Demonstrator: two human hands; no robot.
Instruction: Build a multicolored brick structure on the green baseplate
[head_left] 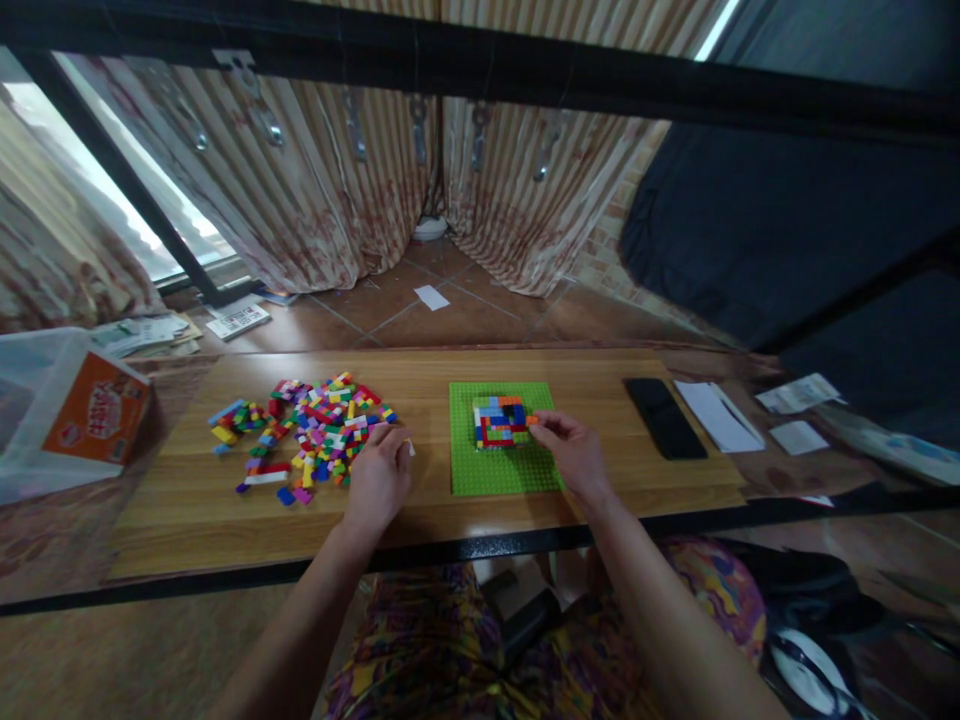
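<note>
Two bare hands work above a wood-grain worktop (pixel 247 535). The left hand (pixel 381 475) is at the right edge of a loose pile of coloured bricks (pixel 326 435), its grip narrow, fingertips holding a small white piece (pixel 410 447). The right hand (pixel 574 455) reaches in from the right over a green baseplate (pixel 476 478), its grip also narrow, thumb and finger closed on a small orange brick (pixel 532 420) at the right side of a multicoloured brick build (pixel 495 425). Whether that brick is already joined to the build, I cannot tell. The build sits on the baseplate, nearer its far edge, with bare green studs in front. To the right of the baseplate, well apart from it, a black phone (pixel 665 418) lies flat, with white paper (pixel 712 412) just beyond. At far left stands a translucent bin (pixel 30 390) with an orange panel (pixel 97 412).
</note>
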